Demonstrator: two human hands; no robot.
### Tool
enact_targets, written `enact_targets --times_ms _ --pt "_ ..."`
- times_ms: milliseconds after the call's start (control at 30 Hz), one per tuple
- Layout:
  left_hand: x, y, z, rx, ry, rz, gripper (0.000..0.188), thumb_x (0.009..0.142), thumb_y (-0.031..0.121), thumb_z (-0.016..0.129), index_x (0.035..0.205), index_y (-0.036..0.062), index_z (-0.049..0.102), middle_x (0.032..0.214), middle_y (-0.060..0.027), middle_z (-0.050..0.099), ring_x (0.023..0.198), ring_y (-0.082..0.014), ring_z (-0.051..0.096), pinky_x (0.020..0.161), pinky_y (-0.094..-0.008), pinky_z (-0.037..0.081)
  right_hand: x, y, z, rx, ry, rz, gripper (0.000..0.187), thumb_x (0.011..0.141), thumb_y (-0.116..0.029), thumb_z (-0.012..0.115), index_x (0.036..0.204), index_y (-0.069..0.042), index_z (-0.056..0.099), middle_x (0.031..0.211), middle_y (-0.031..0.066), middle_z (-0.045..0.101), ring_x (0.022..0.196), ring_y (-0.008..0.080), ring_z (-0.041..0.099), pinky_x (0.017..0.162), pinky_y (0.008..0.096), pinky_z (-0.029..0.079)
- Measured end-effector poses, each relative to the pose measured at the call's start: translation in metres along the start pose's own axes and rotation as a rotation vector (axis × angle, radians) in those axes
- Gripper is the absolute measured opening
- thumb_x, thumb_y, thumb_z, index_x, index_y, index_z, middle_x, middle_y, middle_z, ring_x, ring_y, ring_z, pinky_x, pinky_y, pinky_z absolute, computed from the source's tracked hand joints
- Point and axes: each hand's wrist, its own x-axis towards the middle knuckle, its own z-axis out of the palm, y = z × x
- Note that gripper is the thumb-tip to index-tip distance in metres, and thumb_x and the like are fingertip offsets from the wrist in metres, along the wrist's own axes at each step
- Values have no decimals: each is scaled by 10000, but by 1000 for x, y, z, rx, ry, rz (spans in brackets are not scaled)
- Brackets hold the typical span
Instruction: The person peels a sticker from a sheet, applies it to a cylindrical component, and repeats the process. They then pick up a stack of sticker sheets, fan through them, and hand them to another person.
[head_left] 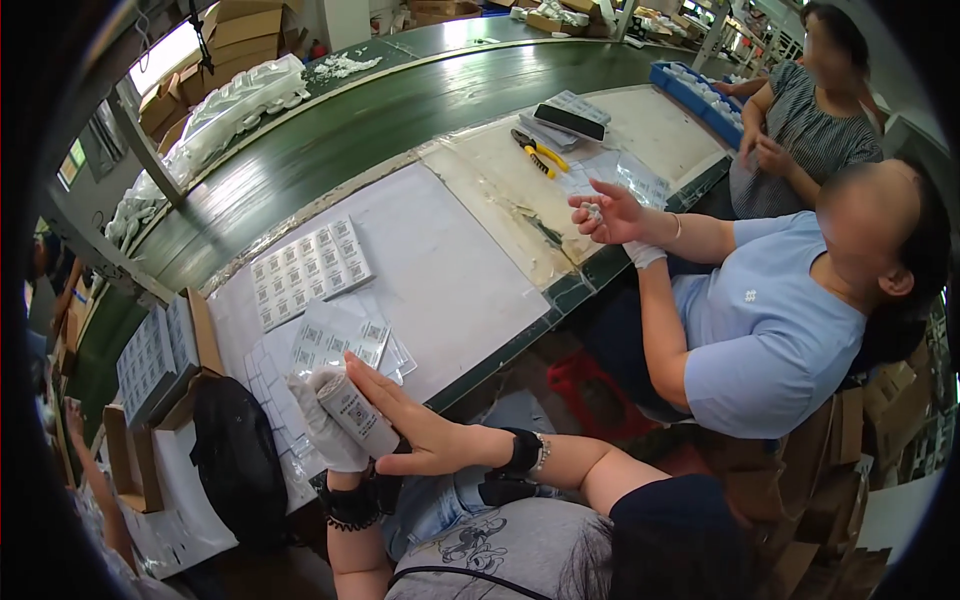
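Note:
My left hand (pixel 338 447), in a white glove, wraps around a white cylinder (pixel 362 418) with a printed label on its side. My bare right hand (pixel 428 432) lies along the cylinder's right side, with fingers stretched out and thumb apart. Just beyond both hands, loose sheets of square code labels (pixel 342 338) lie on the worktable. Behind them is a thick, flat block of similar label sheets (pixel 312 272). Whatever is inside the cylinder is hidden.
A black bag (pixel 240 460) and an open carton (pixel 205 335) are at my left. A green conveyor (pixel 400 95) runs behind the table. At right, a co-worker (pixel 770 320) holds small white pieces; pliers (pixel 540 155) and a phone (pixel 570 121) lie beyond. Another person stands by a blue crate (pixel 700 108).

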Motion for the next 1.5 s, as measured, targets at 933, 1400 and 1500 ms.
enact_targets --times_ms 933,1400,1500 --pt "-17 19 -3 1084 -132 41 488 826 358 573 1173 29 475 826 -149 616 750 -253 617 617 -343 477 -10 12 4 -38 -99 31 904 792 -348 629 1403 -77 20 1376 240 227 1181 354 414 946 395 365" --pt "-34 10 -39 446 -138 -124 425 901 328 494 1115 -40 502 896 -57 570 803 -98 527 723 -217 432 -29 66 -294 121 1056 221 768 885 -248 503 1396 -171 -65 938 137 624 717 158 612 633 248 476" --pt "-39 9 -38 462 -143 -117 479 889 383 500 1114 -40 502 912 -61 569 812 -100 527 731 -221 432 -33 76 -323 200 1139 256 753 879 -225 497 1398 -177 -47 932 130 627 717 151 609 624 241 467"
